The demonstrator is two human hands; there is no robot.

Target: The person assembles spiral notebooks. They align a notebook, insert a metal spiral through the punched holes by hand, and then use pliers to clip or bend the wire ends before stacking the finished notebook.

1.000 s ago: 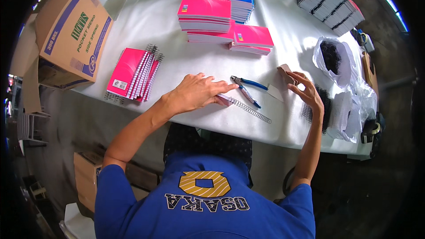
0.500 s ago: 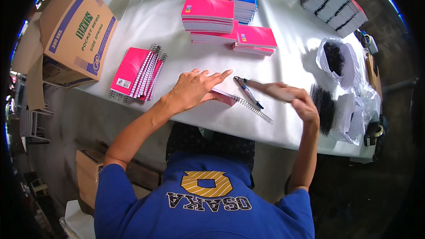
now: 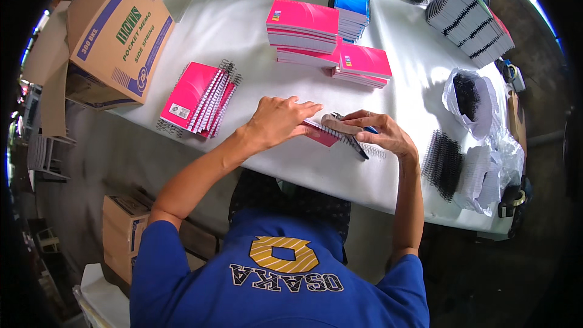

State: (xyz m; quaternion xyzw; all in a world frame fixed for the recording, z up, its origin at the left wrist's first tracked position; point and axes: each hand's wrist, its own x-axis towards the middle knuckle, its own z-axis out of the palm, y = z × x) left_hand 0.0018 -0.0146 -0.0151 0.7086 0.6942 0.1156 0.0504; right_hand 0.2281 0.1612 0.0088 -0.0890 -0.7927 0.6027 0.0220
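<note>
Two hands work on one pink notebook [image 3: 320, 134] lying at the near edge of the white worktop [image 3: 243, 24]. Left hand [image 3: 276, 123] lies flat on its cover, fingers stretched out and close together. Right hand [image 3: 379, 135] curls its fingers over the wire spiral [image 3: 355, 142], seemingly pinching it; pliers [image 3: 358, 146] lie partly hidden beneath. Finished pink notebooks [image 3: 197, 96] lie further left.

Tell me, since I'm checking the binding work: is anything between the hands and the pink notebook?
Nothing visible. The left hand lies flat on the pink notebook, and the right hand rests at its spiral edge, over the pliers lying there on the table.
</note>
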